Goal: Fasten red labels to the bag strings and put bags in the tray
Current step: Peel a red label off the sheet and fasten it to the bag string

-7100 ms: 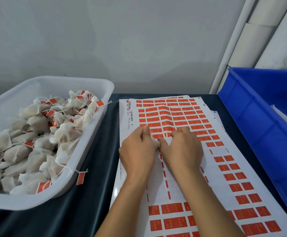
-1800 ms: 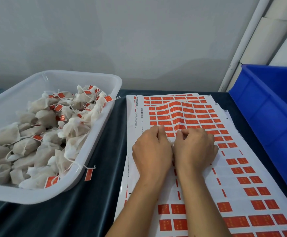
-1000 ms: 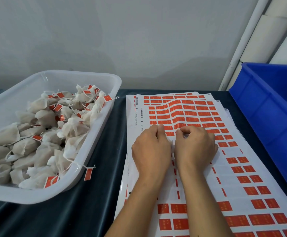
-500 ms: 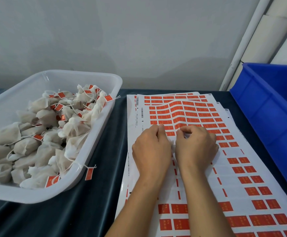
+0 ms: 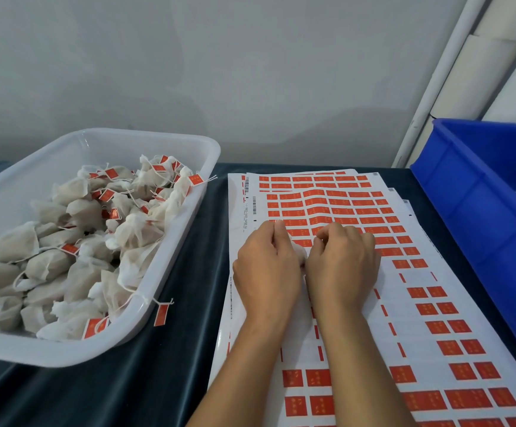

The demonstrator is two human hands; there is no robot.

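While both hands rest on the label sheet (image 5: pixel 336 211), the left hand (image 5: pixel 267 272) has edged left since a moment ago — its fingers (image 5: pixel 276 231) curled on a sliver of red label (image 5: pixel 277 221). The right hand (image 5: pixel 342 266) stays curled; whether it holds anything I cannot tell. A white bag (image 5: pixel 299 252) peeks between them, not yet in the tray (image 5: pixel 189 143) — fastening looks close.

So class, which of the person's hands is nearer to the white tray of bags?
Left. The left hand rests on the label sheet on the side toward the tray; the right hand lies beside it, farther from the tray, toward the blue bin.
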